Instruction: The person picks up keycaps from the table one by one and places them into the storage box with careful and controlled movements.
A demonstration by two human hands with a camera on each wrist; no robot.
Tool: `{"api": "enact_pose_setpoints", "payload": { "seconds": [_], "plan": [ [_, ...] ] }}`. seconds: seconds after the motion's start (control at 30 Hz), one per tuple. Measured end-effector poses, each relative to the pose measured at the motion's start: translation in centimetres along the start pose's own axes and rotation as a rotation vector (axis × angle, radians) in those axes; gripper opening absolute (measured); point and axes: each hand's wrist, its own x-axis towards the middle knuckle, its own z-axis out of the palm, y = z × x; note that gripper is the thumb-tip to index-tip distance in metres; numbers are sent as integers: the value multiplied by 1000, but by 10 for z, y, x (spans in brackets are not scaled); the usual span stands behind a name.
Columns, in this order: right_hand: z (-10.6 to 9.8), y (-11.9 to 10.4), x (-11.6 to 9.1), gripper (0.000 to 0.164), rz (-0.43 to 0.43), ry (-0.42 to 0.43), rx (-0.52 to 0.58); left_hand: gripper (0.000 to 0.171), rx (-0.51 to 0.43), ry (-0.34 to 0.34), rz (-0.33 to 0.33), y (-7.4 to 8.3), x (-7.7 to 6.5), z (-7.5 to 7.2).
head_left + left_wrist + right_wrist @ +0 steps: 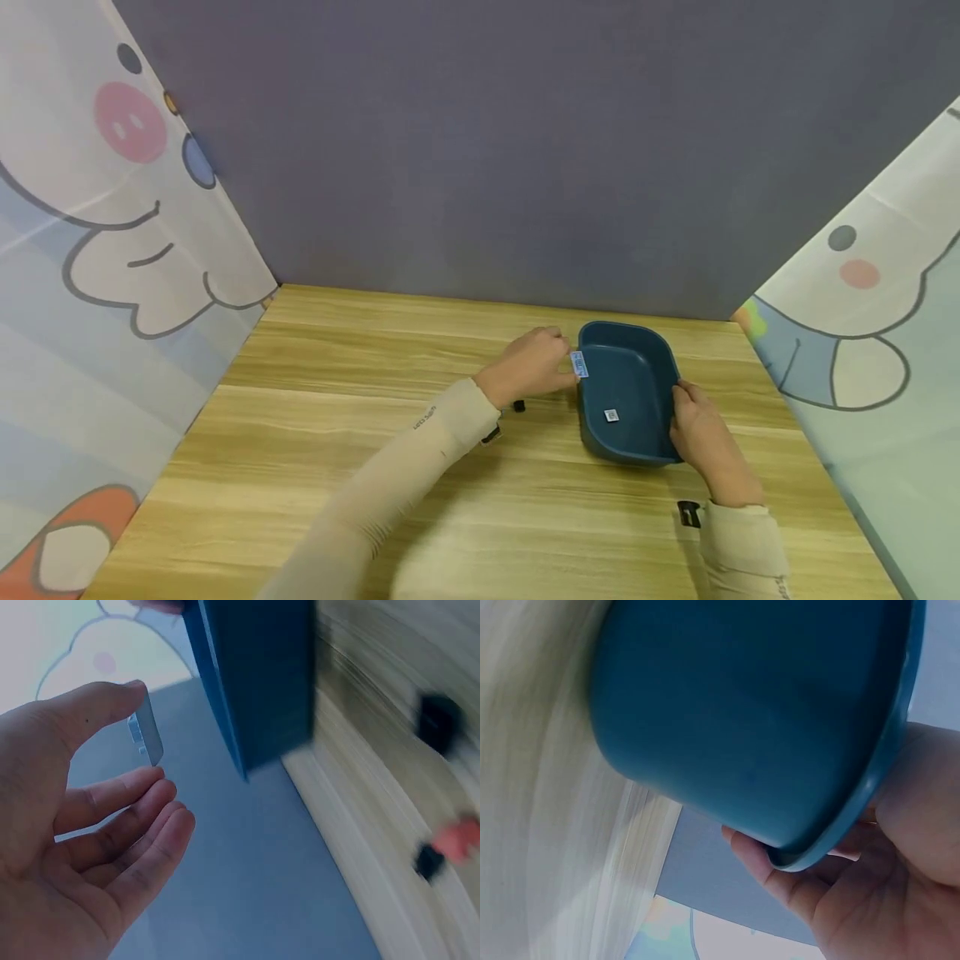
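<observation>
Head view: print on the label [581,364] in the left hand [532,367], and on the sticker [611,415] inside the blue bin [637,379], both toward 4 o'clock, is too small to read; the left sleeve [405,467] is cut off at 7 o'clock. Left-wrist view: the bin is cut off at 12 o'clock; a red object [456,838] and a black object [440,721], either side of 3 o'clock, are too blurred to identify. Right-wrist view: the bin's rim partly hides the right hand [877,877], cut off toward 4 o'clock.

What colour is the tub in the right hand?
Dark teal-blue. The tub shows best in the head view.
</observation>
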Motion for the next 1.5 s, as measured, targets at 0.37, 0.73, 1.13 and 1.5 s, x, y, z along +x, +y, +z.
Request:
{"api": "enact_pose_setpoints", "payload": {
  "seconds": [0.37, 0.73, 1.13, 1.5],
  "plan": [
    [2, -1, -1, 44, -15, 59, -8, 39, 34, -31, 91, 42, 48, 21],
    [3, -1, -1, 44, 1, 59, -21, 24, 26, -56, 47, 49, 77, 62],
    [4, 0, -2, 44, 1, 54, -21, 23, 9, -96, -24, 59, 85, 76],
    [2, -2, -2, 45, 28, 6, -15, 25, -96, -37, 35, 60, 54, 40]
  ]
}}
